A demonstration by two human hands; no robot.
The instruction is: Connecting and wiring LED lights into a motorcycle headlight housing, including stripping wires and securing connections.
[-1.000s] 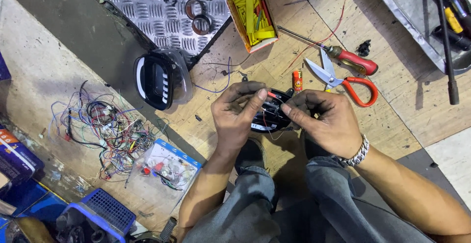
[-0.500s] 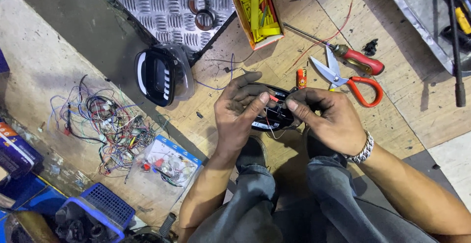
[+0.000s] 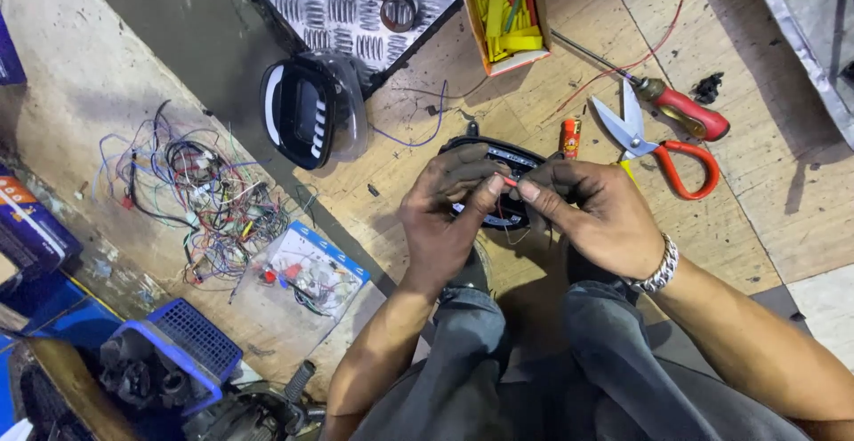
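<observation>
Pinching thin red wire (image 3: 509, 181) between left hand (image 3: 445, 218) and right hand (image 3: 596, 214) fingertips over black lamp housing (image 3: 498, 161), frame centre; likely joining step, next needs steady twist.

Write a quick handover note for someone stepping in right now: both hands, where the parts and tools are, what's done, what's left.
Left hand: grip on the black oval lamp housing, thumb at a thin red wire.
Right hand: fingertips pinch that same wire.
Red-handled scissors and red-handled screwdriver lie right of the hands on the wooden floor; a second black lamp with clear cover and a tangle of coloured wires lie to the left.
Done: cannot tell.
Left: the wire is in hand, not yet let go.
</observation>
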